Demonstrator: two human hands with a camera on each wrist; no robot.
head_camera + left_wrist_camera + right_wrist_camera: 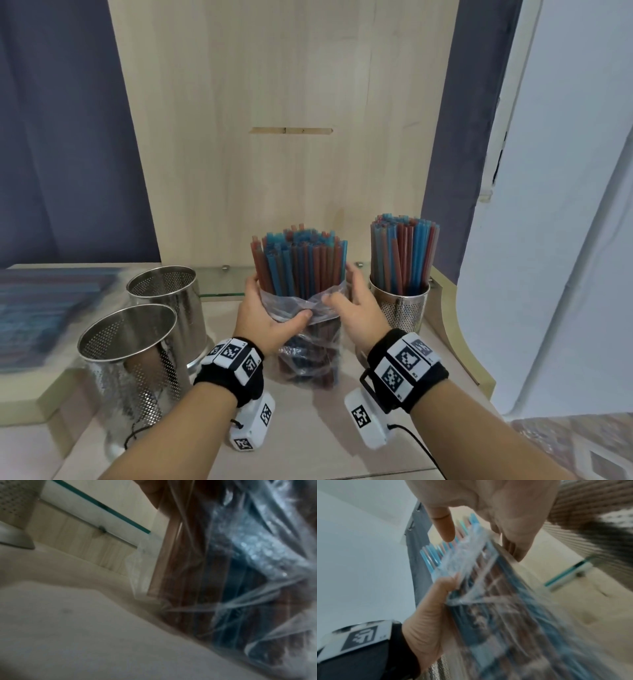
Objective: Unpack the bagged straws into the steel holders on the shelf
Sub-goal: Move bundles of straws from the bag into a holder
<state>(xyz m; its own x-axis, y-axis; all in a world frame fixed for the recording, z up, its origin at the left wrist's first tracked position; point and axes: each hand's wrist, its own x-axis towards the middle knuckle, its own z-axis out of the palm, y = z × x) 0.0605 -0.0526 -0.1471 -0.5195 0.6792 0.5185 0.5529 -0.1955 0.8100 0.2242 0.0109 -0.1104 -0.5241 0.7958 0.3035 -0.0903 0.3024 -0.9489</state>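
Note:
A bundle of red and blue straws (301, 263) stands upright on the shelf in a clear plastic bag (308, 353) pushed down to mid-height. My left hand (270, 305) grips bag and bundle from the left, thumb across the front. My right hand (342, 287) is at the bag's crumpled rim with relaxed fingers, thumb in front and fingers behind. The right wrist view shows the bag (488, 601) blurred between both hands. Two empty perforated steel holders (164, 298) (126, 359) stand to the left. A third holder (399, 308) on the right is full of straws (404, 253).
A wooden back panel (284, 102) rises behind the shelf, with a low glass strip (219, 284) at its foot. A blurred blue packet (41, 308) lies far left. The shelf's curved edge (459, 342) and a white wall (565, 205) are close on the right.

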